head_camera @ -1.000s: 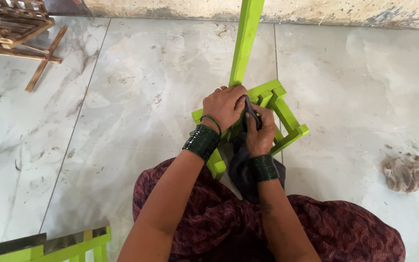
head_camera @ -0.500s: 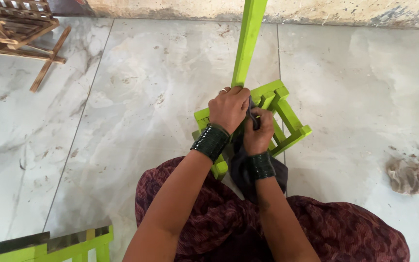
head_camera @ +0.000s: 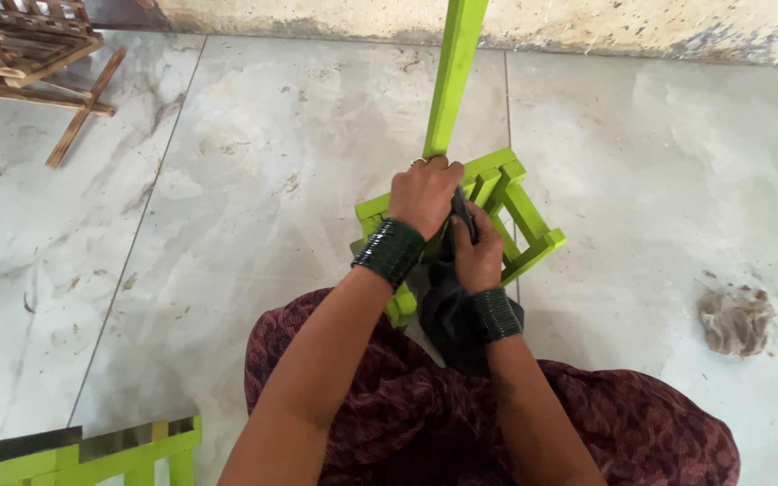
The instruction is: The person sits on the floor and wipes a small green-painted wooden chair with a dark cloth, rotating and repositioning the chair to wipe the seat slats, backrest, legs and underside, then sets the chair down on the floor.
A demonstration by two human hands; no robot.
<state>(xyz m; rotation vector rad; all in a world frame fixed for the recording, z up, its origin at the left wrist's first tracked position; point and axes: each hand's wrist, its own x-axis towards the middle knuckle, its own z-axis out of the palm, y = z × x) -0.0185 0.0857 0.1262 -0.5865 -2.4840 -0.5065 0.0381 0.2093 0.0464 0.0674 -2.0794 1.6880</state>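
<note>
Green wood fills the centre of the frame: a small slatted frame (head_camera: 497,211) lies on the marble floor (head_camera: 227,225) with a long green post (head_camera: 452,72) rising from it toward the top edge. The left hand (head_camera: 423,193) is clenched over the base of the post, where it meets the frame. The right hand (head_camera: 477,252), just below and to the right, grips a dark cloth (head_camera: 461,315) and presses it against the slats; the rest of the cloth hangs down onto the maroon skirt (head_camera: 389,405) at the bottom.

Compared with a second ago, little has moved. Both hands stay at the same joint, shifting only slightly along the wood, and the post leans at much the same angle. That suggests the rubbing is still confined to this one spot, with the outer slats to the right not yet reached.

Bare wooden racks (head_camera: 20,54) sit in the upper left, another green piece (head_camera: 92,450) in the lower left corner, and a fibre clump (head_camera: 733,321) lies at the right.
</note>
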